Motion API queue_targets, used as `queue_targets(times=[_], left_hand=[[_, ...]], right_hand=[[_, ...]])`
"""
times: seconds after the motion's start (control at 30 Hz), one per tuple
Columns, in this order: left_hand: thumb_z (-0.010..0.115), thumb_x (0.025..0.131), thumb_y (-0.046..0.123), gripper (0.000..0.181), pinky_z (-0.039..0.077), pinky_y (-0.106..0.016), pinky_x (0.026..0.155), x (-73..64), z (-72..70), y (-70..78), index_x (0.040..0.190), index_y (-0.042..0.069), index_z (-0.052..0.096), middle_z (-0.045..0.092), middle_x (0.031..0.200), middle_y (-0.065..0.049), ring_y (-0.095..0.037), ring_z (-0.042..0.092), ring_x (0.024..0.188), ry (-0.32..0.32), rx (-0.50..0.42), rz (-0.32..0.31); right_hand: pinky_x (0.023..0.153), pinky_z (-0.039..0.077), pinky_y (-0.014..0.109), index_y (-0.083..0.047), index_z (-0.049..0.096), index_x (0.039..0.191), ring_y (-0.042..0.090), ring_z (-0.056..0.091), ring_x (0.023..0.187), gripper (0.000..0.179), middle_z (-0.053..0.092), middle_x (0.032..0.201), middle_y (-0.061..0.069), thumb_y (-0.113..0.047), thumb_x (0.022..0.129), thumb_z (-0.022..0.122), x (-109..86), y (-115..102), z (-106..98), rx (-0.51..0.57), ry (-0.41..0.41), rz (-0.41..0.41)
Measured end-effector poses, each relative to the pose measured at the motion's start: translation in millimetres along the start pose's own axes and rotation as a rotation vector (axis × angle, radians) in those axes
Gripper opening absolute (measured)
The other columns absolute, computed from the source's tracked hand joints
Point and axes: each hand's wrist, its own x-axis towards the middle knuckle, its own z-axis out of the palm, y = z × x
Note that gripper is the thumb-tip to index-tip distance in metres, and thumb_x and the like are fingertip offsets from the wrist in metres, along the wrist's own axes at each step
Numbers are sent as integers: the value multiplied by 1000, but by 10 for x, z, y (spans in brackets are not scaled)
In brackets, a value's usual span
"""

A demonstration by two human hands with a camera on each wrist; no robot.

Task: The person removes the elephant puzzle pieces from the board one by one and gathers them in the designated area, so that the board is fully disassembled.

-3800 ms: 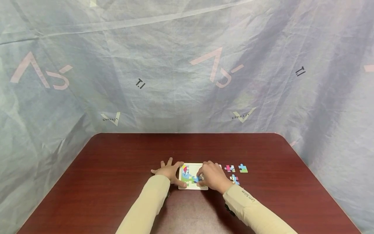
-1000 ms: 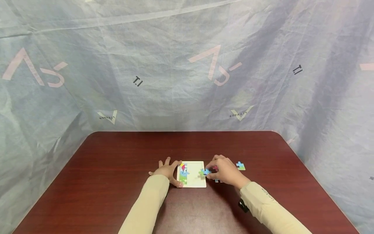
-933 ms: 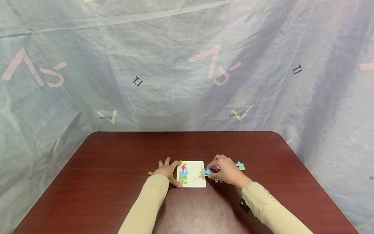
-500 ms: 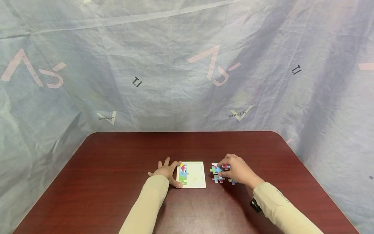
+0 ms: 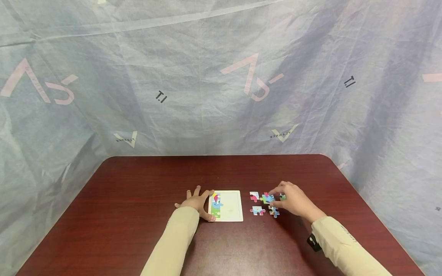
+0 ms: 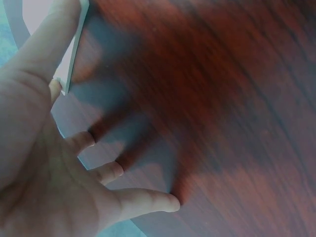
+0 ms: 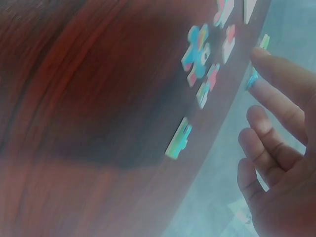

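In the head view, a shallow white puzzle tray [image 5: 232,207] lies on the table, its left column filled with pieces showing a blue character in a red cap. My left hand [image 5: 196,203] is spread beside it, thumb and index finger pressing on its left corners; the other fingers rest on the table in the left wrist view. To the right, my right hand [image 5: 293,199] pinches a blue-green jigsaw piece [image 5: 267,198] between thumb and index finger. In the right wrist view that held piece [image 7: 252,80] is up off the table, partly hidden by fingers.
Around the right hand lie several loose jigsaw pieces: a pink-white one [image 5: 254,196], a pale blue one [image 5: 257,210], a blue one [image 5: 274,212] and a green one [image 5: 283,196], half hidden. A grey cloth [image 5: 207,76] hangs behind the dark red table [image 5: 155,180].
The right hand has moved right from the tray with the blue-green piece, uncovering loose pieces. Earlier, pieces also lay in the tray's lower middle. The left hand has stayed put.
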Motion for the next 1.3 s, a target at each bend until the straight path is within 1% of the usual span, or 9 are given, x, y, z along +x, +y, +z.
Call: queue_targets(times=[0.07, 0.27, 0.33, 0.53, 0.63, 0.8, 1.03, 1.1, 1.3], left_hand=[[93, 74, 31, 97, 18, -88, 98, 13, 4, -7, 155, 24, 41, 18, 166, -20, -52, 10, 151, -2, -5, -4], [94, 73, 35, 98, 17, -87, 99, 113, 82, -87, 155, 27, 40, 18, 167, -17, -49, 10, 152, 15, 14, -8], [94, 73, 35, 98, 17, -87, 99, 108, 83, -86, 155, 28, 40, 18, 167, -17, -49, 10, 152, 16, 9, -7], [94, 74, 32, 97, 19, -87, 98, 7, 16, -21, 154, 24, 42, 19, 166, -20, -52, 12, 150, 7, 10, -5], [93, 74, 34, 98, 18, -87, 99, 33, 34, -42, 155, 26, 40, 18, 167, -18, -51, 10, 151, 3, 12, -11], [93, 74, 37, 99, 17, -87, 100, 133, 108, -116, 156, 30, 38, 15, 168, -15, -48, 8, 152, 7, 23, -15], [93, 74, 31, 94, 20, -87, 99, -43, -20, 13, 154, 23, 43, 21, 165, -20, -52, 13, 150, 15, 15, -4], [93, 74, 31, 94, 20, -86, 99, -49, -20, 18, 154, 24, 43, 20, 166, -20, -52, 12, 150, 14, 13, -6], [94, 73, 34, 96, 19, -87, 99, 33, 35, -42, 155, 25, 43, 20, 166, -19, -51, 12, 151, 15, 5, -4]], right_hand=[[78, 50, 46, -12, 79, 109, 30, 60, 95, 27, 62, 100, 3, -22, 84, 85, -13, 34, -6, -12, 3, -1], [77, 51, 45, -10, 79, 107, 27, 59, 92, 27, 63, 98, 2, -21, 83, 86, -65, 121, -9, -18, 6, -5], [77, 50, 44, -10, 79, 107, 26, 58, 92, 27, 63, 98, 2, -21, 83, 85, -86, 144, -5, -15, 1, -2], [75, 49, 42, -10, 79, 108, 23, 58, 89, 28, 63, 98, 1, -21, 83, 85, -141, 196, 17, -28, -12, 5], [74, 49, 41, -9, 79, 108, 21, 56, 87, 28, 61, 95, 0, -20, 84, 85, -159, 228, 23, -25, -9, 12], [72, 48, 40, -10, 79, 108, 20, 55, 85, 27, 59, 92, -1, -18, 84, 84, -193, 281, 25, -8, -8, 36], [72, 47, 40, -10, 78, 108, 20, 54, 86, 27, 59, 93, -1, -19, 84, 85, -264, 352, 9, -1, -3, 51], [72, 47, 39, -10, 77, 108, 20, 53, 85, 26, 58, 92, -1, -18, 84, 85, -284, 372, -3, 4, 1, 50], [71, 45, 38, -10, 77, 104, 18, 51, 83, 24, 57, 89, -2, -17, 83, 85, -328, 443, -21, 3, 0, 50]])
